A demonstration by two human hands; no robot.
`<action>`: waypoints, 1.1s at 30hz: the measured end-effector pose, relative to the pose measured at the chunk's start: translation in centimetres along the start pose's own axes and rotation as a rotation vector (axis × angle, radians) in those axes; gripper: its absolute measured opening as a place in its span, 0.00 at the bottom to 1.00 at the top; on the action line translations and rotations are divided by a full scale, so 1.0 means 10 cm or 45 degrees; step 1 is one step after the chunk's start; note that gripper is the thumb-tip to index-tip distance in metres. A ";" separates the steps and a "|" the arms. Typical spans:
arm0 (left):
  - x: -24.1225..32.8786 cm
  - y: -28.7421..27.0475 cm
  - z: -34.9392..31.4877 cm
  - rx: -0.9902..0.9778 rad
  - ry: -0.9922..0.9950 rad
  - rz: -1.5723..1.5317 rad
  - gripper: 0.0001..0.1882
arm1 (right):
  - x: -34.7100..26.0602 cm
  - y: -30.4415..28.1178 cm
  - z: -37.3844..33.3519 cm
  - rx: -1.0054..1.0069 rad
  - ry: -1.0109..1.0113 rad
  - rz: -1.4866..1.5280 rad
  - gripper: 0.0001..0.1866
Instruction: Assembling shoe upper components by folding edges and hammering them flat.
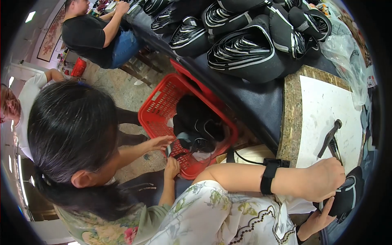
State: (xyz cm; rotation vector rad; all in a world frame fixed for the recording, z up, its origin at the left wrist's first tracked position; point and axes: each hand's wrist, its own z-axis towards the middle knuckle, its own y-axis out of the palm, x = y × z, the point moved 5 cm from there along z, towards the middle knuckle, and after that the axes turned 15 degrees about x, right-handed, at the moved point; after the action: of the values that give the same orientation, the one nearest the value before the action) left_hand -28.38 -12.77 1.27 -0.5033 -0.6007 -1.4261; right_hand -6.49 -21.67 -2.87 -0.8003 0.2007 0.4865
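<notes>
My left hand (326, 179), with a black strap at the wrist, is closed in a fist above a black fabric piece with grey trim (350, 192). What its fingers hold is hidden. My right hand (316, 223) grips the near edge of that piece, its index finger stretched along it. Just beyond the fist, a dark metal hammer-like tool (329, 139) rests on a white sheet (322, 110) over a stone slab (291, 122). A second slim dark shaft (335, 150) runs from beside it to behind my fist.
Bundled black pieces with white edging (245, 53) cover the dark table (257, 108), near a clear plastic bag (345, 53). A red basket (149, 108) of black pieces stands left. A co-worker (73, 143) sits close by; another person (85, 34) sits farther off; a third stands far left.
</notes>
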 end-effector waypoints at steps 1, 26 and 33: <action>-0.04 0.03 -0.01 -0.146 -0.068 -0.002 0.09 | -0.03 0.01 0.01 -0.008 -0.083 -0.092 0.29; 0.03 -0.12 0.02 0.284 0.005 0.040 0.09 | 0.27 0.23 -0.05 0.408 1.259 1.237 0.18; -0.06 -0.33 -0.03 -0.135 -0.556 -0.388 0.15 | -0.74 0.68 0.28 -0.069 1.420 2.471 0.24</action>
State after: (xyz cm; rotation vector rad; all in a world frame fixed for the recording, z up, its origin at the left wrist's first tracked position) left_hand -31.65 -12.79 0.56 -0.8463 -0.9863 -1.6532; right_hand -16.29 -18.10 -2.66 -0.6222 2.1089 1.7890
